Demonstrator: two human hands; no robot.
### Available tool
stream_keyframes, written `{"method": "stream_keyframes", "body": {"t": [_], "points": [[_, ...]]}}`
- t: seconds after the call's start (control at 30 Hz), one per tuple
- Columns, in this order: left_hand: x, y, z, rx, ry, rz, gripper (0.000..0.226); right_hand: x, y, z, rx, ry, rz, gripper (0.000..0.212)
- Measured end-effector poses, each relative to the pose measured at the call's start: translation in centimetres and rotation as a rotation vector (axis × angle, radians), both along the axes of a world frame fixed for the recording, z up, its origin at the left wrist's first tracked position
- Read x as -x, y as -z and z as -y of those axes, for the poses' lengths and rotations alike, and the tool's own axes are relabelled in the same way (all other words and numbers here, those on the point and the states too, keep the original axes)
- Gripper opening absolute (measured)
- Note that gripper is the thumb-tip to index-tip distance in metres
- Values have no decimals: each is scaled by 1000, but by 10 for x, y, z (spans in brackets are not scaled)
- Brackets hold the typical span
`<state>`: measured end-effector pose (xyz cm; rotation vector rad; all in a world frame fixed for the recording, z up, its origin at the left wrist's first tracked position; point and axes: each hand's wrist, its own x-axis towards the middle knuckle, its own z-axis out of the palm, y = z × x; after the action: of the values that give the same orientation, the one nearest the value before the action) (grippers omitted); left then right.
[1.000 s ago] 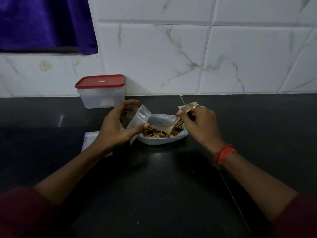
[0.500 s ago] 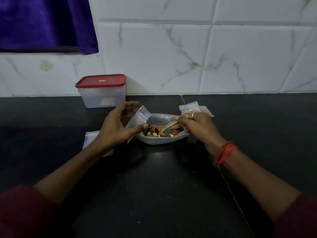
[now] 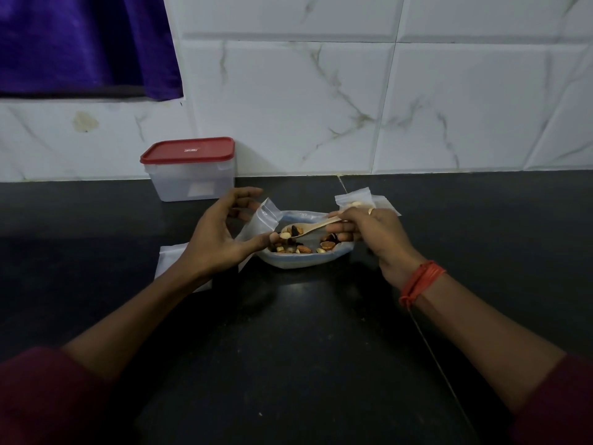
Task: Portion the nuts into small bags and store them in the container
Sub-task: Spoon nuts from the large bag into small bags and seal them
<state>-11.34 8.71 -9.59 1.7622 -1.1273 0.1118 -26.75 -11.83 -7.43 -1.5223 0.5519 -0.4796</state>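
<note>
Bags, empty and flat, lie left of the bowl. Red-lidded container stands behind the bowl to the left, lid on. Left hand, fingers curved, pinches a small zip bag at the bowl's left rim. Nuts lie in the bowl. Right hand grips a wooden spoon, loaded with nuts, just above the bowl. Filled bag lies behind the bowl's right end.

I see the container at the counter's back edge, left of centre. The bowl of nuts sits mid-counter — spare bags to its left, a filled bag just behind.
</note>
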Motion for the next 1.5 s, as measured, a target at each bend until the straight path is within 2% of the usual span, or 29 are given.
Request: {"method": "stream_keyframes", "body": {"t": [0.2,0.37,0.43,0.53,0.6,0.63,0.83,0.97,1.03,1.1,1.23,1.3,1.37,1.5], "points": [[0,2,0,-16,-14,25,85,3,-7,5,-93,67,137,20],[2,2,0,-38,-2,46,85,2,-8,2,-13,11,199,20],[4,1,1,-32,6,46,84,3,-6,-4,128,-77,211,17],[5,-1,0,-14,6,53,83,6,-5,-11,502,-234,256,18],[5,-2,0,5,2,42,82,6,-5,-13,717,-247,324,23],[6,-3,0,15,1,39,81,6,-6,-12,748,-226,354,24],[6,-4,0,20,-20,3,84,4,-4,-6,464,-147,322,19],[6,-5,-1,111,-103,-69,73,2,-7,1,288,24,366,17],[4,-6,-2,195,-173,-107,74,3,-6,3,362,96,326,19],[4,-8,-1,228,-199,-138,76,4,-2,4,560,118,234,20],[3,-7,0,196,-174,-154,76,1,8,4,925,85,95,15],[3,-6,0,181,-159,-155,75,1,8,3,1018,102,14,13],[4,-6,1,173,-150,-160,74,2,7,1,978,82,23,14],[7,-7,2,142,-130,-171,70,3,5,-2,760,23,21,12]]}}
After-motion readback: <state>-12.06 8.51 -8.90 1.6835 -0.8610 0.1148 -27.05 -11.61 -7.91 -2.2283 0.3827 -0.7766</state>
